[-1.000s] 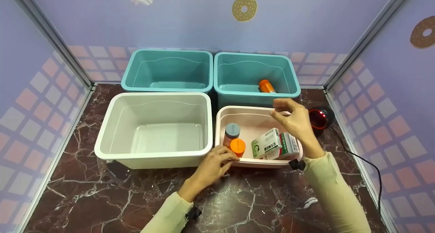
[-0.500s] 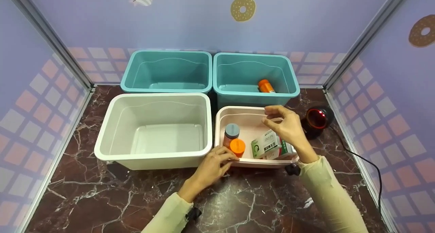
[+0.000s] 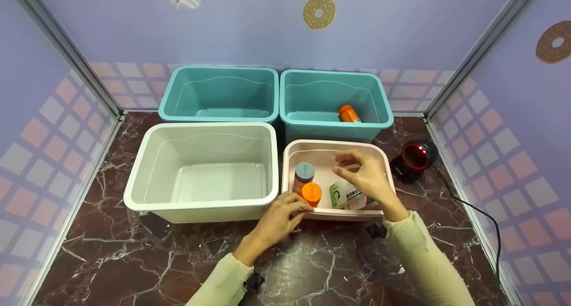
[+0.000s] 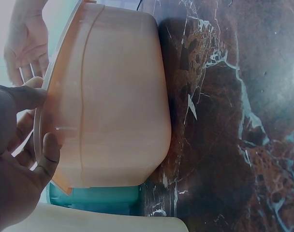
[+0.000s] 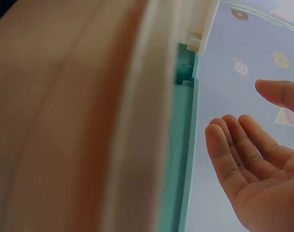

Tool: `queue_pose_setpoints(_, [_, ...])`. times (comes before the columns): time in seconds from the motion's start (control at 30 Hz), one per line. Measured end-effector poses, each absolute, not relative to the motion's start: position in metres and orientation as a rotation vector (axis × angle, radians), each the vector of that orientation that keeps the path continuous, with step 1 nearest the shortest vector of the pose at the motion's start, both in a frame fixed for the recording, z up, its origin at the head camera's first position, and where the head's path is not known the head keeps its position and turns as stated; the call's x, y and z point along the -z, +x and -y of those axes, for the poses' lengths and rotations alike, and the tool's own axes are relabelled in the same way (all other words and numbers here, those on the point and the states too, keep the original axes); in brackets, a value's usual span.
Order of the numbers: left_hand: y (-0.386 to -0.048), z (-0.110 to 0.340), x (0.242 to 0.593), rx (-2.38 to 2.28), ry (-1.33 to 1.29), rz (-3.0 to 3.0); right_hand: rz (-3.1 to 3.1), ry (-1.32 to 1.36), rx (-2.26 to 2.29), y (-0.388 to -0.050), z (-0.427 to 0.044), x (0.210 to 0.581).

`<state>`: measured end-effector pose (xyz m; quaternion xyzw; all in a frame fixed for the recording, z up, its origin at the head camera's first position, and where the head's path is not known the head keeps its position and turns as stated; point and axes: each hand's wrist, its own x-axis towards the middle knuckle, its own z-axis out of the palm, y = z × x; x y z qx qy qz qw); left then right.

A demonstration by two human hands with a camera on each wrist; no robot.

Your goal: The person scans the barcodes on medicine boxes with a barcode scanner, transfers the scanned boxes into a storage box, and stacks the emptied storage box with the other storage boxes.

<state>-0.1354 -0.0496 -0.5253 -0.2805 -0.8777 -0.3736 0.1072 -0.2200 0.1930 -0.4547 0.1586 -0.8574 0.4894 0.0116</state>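
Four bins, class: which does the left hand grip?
The pink bin, front right: the left hand grips its near rim, and no other bin is pink.

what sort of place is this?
Likely a small purpose-built work booth, perhaps a test station: lilac printed panels on three sides, metal strips at the corners, and four open bins grouped on a dark marbled surface.

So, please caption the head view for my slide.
Left hand holds the pink bin by its near rim while the empty right hand hovers above printed cartons.
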Motion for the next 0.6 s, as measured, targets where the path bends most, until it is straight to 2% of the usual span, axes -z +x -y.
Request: queue_pose_setpoints(0.6, [-0.135, 0.05, 0.524, 1.113, -0.823, 2.625, 2.766, 0.632, -1.515, -0.213, -0.182, 0.478])
